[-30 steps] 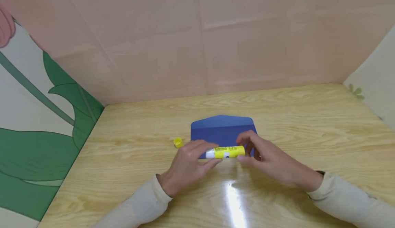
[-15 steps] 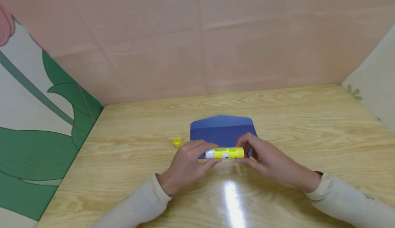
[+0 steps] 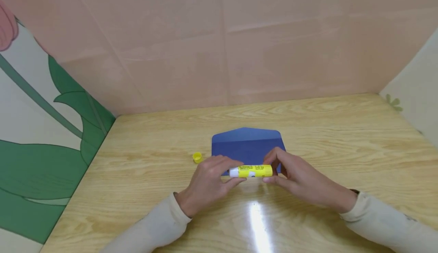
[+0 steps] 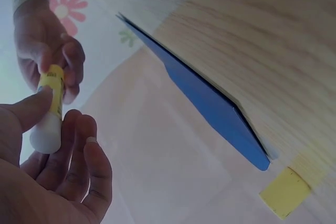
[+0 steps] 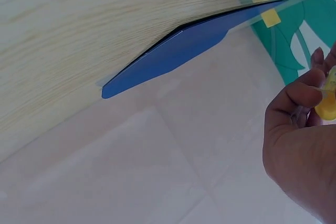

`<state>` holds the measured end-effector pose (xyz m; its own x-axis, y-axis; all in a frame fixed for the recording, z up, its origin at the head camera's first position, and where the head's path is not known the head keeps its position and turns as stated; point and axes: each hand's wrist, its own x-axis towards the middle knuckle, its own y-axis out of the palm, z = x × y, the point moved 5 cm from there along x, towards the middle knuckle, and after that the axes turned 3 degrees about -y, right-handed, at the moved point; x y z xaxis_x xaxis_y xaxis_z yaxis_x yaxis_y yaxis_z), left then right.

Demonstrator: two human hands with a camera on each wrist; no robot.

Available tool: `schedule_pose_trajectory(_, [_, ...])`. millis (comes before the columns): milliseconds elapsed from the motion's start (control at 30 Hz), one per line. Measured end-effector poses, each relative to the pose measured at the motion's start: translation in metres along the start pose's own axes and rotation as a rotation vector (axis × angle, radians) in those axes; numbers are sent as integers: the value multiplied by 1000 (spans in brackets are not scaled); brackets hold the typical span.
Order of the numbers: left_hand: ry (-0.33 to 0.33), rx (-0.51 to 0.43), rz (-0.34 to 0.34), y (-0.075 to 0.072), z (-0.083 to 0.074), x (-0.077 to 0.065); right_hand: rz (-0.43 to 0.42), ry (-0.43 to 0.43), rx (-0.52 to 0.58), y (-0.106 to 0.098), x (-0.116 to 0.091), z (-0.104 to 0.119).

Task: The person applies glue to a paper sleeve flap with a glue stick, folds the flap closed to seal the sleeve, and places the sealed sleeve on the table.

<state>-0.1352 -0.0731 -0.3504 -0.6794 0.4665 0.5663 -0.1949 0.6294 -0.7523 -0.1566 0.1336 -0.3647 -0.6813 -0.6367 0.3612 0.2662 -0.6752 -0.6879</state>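
I hold a small yellow-and-white plastic glue stick (image 3: 251, 171) level above the near edge of the flat dark-blue paper envelope (image 3: 232, 150), clear of its surface. My left hand (image 3: 208, 179), over the envelope's near left corner, grips the white end, thumb along one side of the barrel and fingers on the other. My right hand (image 3: 301, 175), by the envelope's near right corner, pinches the yellow end between thumb and fingers. So both hands are on the one stick, a gap between them, and the printed middle shows uncovered. I judge that holding it by both ends steadies it and would let one end be turned against the other; whether either is turning I cannot tell.

The envelope lies with its lighter-blue pointed paper flap (image 3: 246, 134) spread away from me, which seems to leave the flap's inner face within reach. The short round yellow plastic cap (image 3: 197, 158) sits on the pale wood-grain table (image 3: 325, 131) just left of the envelope, apart from it, likely put there to be out of the hands' way yet handy.
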Motion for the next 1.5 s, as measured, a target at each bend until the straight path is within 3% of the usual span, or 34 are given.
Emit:
schedule_pose_trajectory(767, [14,12,3,0,0,-1,59,110,-23,-2,-2,-5])
schedule_pose_trajectory(1300, [-12,-5,22,0,0,0,103,152,-7,-1,-3,-6])
schedule_pose_trajectory(1500, [5,-6,19,0,-1,-1,104,125,-47,-1,-2,-6])
